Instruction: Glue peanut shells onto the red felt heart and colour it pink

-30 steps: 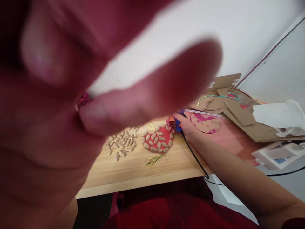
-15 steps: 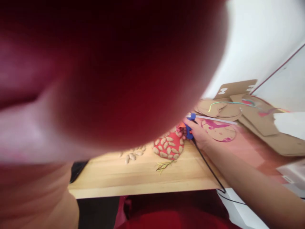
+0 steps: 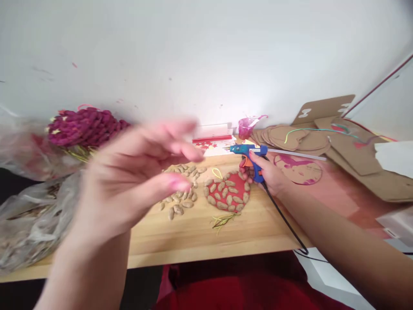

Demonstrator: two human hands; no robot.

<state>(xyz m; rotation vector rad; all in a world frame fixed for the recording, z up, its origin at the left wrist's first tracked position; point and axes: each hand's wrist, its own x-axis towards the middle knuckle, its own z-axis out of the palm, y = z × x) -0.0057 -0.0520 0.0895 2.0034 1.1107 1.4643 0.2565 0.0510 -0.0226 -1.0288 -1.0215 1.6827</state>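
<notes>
Just one blue glue gun (image 3: 244,149).

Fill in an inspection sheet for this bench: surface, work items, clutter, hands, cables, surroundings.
Surface: light wooden table, reddish toward the right.
Work items: glue gun with a translucent stick out its back; red piece bearing peanuts; loose peanuts left of it.
Clutter: cardboard pieces at right; plastic bag and purple bundle at left; stained cup at back.
Hands: left hand raised, blurred, fingers apart, no object visible in it; right hand grips the glue gun's handle.
Cables: black cable runs from the handle toward the front edge.
Surroundings: white wall behind, small marks.
</notes>
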